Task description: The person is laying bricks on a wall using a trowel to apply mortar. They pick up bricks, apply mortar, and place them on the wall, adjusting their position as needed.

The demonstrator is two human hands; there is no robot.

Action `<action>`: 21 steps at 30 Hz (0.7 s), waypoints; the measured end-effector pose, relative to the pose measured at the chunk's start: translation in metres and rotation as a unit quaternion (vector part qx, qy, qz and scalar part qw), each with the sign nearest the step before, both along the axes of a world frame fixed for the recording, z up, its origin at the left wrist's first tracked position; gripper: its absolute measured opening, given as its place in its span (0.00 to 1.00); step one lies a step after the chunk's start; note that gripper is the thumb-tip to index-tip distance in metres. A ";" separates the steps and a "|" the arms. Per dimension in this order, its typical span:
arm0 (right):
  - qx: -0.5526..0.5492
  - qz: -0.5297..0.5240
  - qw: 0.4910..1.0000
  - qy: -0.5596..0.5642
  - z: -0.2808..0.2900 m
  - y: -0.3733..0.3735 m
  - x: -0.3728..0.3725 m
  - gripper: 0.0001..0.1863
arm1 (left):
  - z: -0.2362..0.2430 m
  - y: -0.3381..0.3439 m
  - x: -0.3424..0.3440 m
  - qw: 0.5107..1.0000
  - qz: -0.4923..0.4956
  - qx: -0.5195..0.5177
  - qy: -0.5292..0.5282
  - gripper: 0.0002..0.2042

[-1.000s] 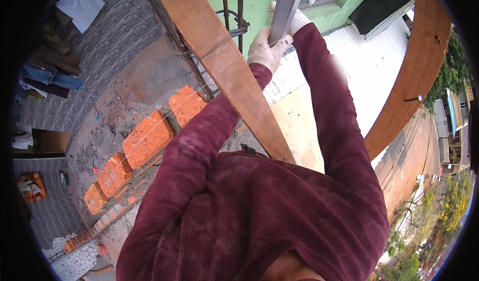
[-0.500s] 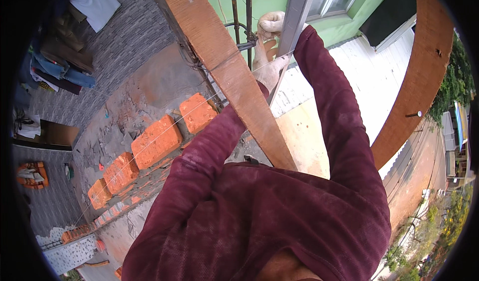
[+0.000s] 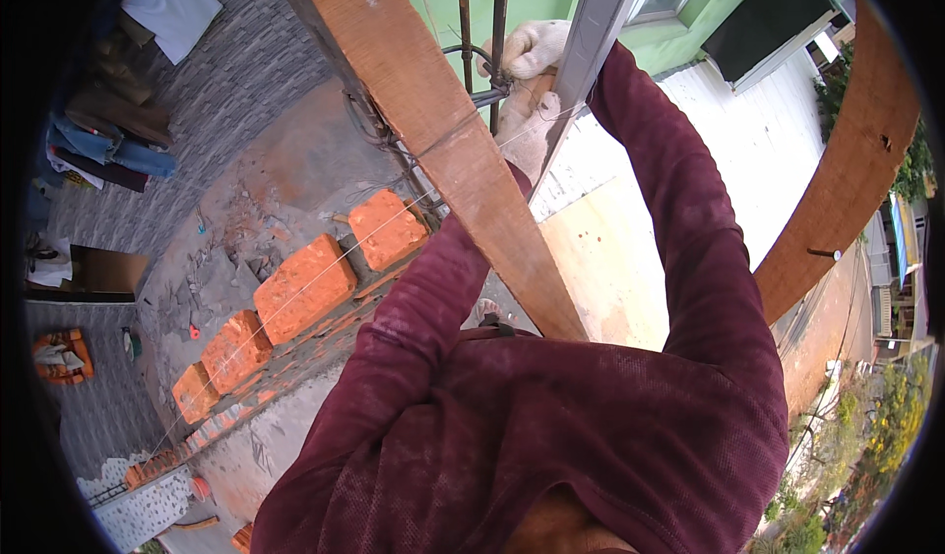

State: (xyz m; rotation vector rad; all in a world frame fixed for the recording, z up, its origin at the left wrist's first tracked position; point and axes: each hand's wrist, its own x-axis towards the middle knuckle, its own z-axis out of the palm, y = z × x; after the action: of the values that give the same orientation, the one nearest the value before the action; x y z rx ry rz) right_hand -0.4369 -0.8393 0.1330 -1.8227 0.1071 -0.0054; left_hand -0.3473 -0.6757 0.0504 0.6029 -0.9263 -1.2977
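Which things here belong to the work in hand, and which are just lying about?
Seemingly part of the work:
- left hand, gloved
- right hand, gloved
- grey metal bar, beside both
- dark rods, close by

Apparently just lying about:
- white cloth
- clothes
- orange bundle

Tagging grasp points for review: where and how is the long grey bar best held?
On the grey bar, probably the stretch pictured above the right hand, coming from the right, grip across both long edges: it looks straight and slim, and the left hand, right hand and dark rods crowd its left side.
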 end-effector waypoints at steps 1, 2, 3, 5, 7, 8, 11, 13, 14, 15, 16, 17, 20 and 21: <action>-0.018 0.011 0.999 0.023 0.000 -0.006 0.001 0.21 | -0.007 -0.004 -0.001 1.000 0.007 0.022 0.020 0.23; -0.020 0.012 0.999 0.045 -0.004 -0.016 -0.005 0.21 | -0.002 -0.001 -0.007 0.996 0.035 0.069 0.044 0.19; -0.023 0.016 0.997 0.067 -0.007 -0.025 -0.007 0.21 | 0.000 -0.003 -0.010 0.994 0.039 0.071 0.071 0.17; -0.033 -0.065 0.994 0.076 -0.012 -0.029 -0.008 0.20 | 0.001 -0.009 -0.011 0.988 0.052 0.076 0.126 0.14; -0.103 -0.300 0.948 0.021 -0.013 0.007 -0.010 0.20 | -0.009 -0.011 -0.005 0.989 0.058 0.060 0.122 0.09; -0.155 -0.452 0.878 -0.018 -0.011 0.037 -0.018 0.20 | -0.011 -0.012 -0.004 0.990 0.048 0.053 0.120 0.08; -0.236 -0.682 0.685 -0.101 -0.003 0.086 -0.072 0.19 | -0.018 -0.022 -0.013 0.992 0.079 0.012 0.094 0.06; -0.235 -0.690 0.673 -0.127 -0.004 0.150 -0.073 0.16 | -0.021 -0.022 -0.011 0.991 0.126 -0.024 0.038 0.06; -0.266 -0.661 0.691 -0.127 -0.010 0.173 -0.073 0.15 | -0.022 -0.020 -0.012 0.992 0.103 -0.013 0.065 0.07; -0.255 -0.627 0.725 -0.129 -0.005 0.198 -0.055 0.17 | -0.021 -0.018 -0.007 0.993 0.084 -0.002 0.086 0.07; -0.311 -0.594 0.741 -0.036 -0.001 0.207 -0.048 0.23 | -0.018 -0.015 -0.008 0.992 0.055 0.008 0.109 0.08; -0.306 -0.588 0.749 -0.001 0.005 0.211 -0.036 0.28 | -0.011 -0.009 -0.007 0.994 0.031 0.015 0.104 0.08; -0.366 -0.617 0.695 -0.054 0.003 0.198 -0.003 0.28 | 0.009 0.008 -0.006 0.998 -0.018 -0.007 0.063 0.09; -0.375 -0.608 0.699 -0.040 0.008 0.198 0.006 0.25 | 0.006 0.011 -0.001 0.999 -0.004 -0.037 0.019 0.09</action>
State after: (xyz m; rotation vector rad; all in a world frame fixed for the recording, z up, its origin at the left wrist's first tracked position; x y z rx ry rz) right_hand -0.4307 -0.6412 0.1411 -2.1846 1.4144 -1.2267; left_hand -0.3485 -0.6643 0.0567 0.5156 -0.9415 -1.2736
